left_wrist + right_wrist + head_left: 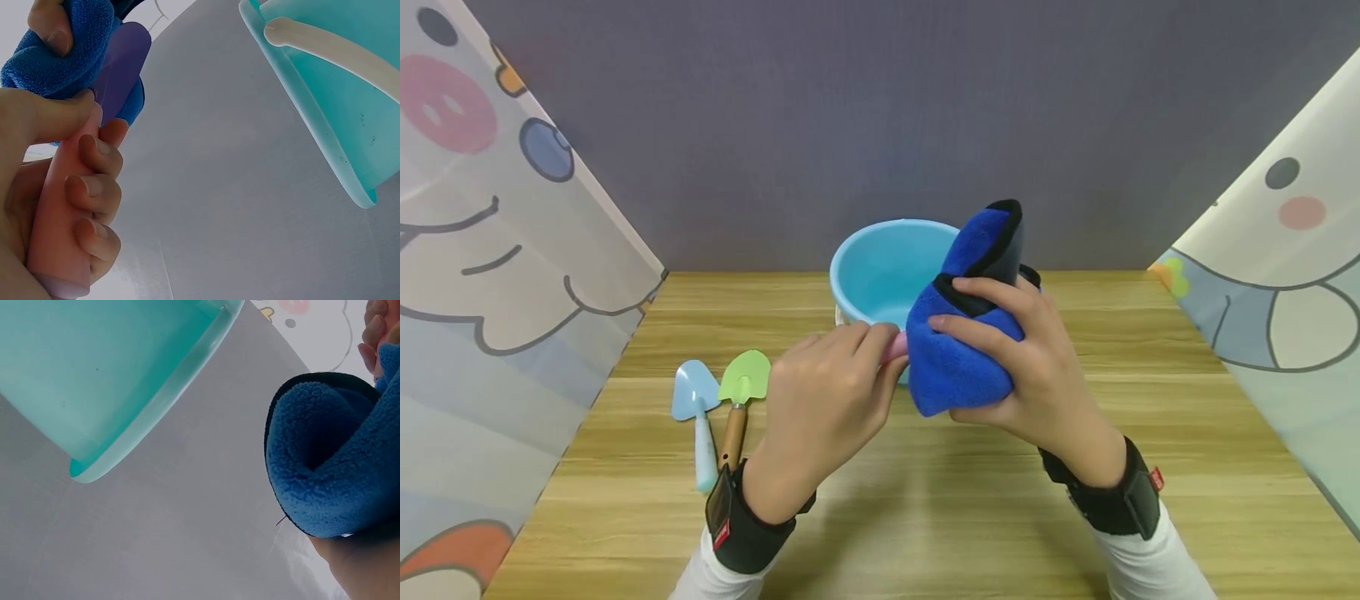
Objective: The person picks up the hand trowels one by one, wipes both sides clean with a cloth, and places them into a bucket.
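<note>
My left hand (831,400) grips the pink handle of a small trowel (62,219), fingers wrapped round it and thumb near its top. The trowel's purple blade (125,62) shows beside the cloth in the left wrist view; the cloth hides part of it. With spread fingers my right hand (1037,358) holds a blue towel (955,358) with black edging, bunched around the blade. In the right wrist view a folded end of the towel (325,481) curls outward. Both hands are raised in front of a light-blue bucket (880,258).
On the wooden table (1150,417), left of my left hand, lie a light-blue trowel (703,442) and a green trowel (745,375) with a wooden handle. The bucket has a white handle (337,50). A grey panel (737,142) rises at the back, with cartoon-printed sheets at both sides.
</note>
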The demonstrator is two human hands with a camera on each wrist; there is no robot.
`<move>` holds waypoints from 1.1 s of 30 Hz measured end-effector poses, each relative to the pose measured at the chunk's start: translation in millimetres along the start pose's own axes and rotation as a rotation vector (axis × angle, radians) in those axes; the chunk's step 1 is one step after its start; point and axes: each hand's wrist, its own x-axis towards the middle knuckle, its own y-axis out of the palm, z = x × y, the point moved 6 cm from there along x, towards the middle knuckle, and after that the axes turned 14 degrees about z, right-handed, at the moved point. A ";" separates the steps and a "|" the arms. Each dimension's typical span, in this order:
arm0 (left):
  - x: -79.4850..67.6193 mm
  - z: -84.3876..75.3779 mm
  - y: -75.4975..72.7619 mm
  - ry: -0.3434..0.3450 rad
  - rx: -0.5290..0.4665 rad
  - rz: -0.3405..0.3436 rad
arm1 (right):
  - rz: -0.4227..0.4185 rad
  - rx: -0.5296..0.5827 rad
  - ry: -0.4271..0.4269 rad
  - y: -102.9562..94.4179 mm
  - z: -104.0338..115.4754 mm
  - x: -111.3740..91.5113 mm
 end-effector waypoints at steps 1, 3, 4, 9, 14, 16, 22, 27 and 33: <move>-0.1 0.2 0.2 0.000 0.002 0.001 | 0.002 0.002 0.002 0.5 -0.6 -0.3; -0.5 0.6 0.5 -0.001 0.002 0.001 | 0.004 0.009 0.004 1.3 -1.7 -0.5; -0.7 0.7 0.5 0.000 0.001 0.000 | 0.007 0.012 0.005 1.6 -2.3 -0.6; -1.2 1.5 0.5 0.000 -0.001 0.000 | 0.004 0.018 0.014 0.5 -6.1 -0.1; -0.5 1.8 0.0 0.005 0.014 -0.009 | 0.005 0.028 0.042 -1.7 -11.5 -1.6; -0.2 1.9 0.1 0.007 0.017 -0.012 | 0.008 0.033 0.055 -1.8 -13.0 -2.2; 0.4 1.9 -0.2 0.006 0.023 -0.011 | 0.010 0.042 0.069 -2.3 -14.7 -2.4; 0.6 2.2 -1.0 0.009 0.021 -0.014 | 0.021 0.047 0.078 -2.1 -15.7 -2.6; 0.5 3.1 -1.1 0.013 0.023 -0.021 | 0.029 0.058 0.074 -2.4 -16.8 -3.1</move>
